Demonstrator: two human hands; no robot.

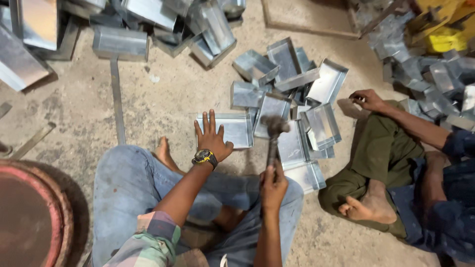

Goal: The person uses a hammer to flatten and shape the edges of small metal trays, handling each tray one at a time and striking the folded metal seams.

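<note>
— On the concrete floor [163, 99], what's under your left hand [212, 139]?
— A shallow, shiny sheet-metal tray [232, 129], open side up; your fingers lie spread flat on it.
— And your right hand [273, 185]?
— Fisted round a hammer [273, 136], its head blurred, probably mid-swing.

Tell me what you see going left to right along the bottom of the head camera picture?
Rusty round drum → left hand flat on a metal tray → right hand gripping a hammer → another person's bare foot.

Left hand [212, 140] flat on metal tray [232, 129], right hand [273, 185] gripping hammer [273, 129].
</note>
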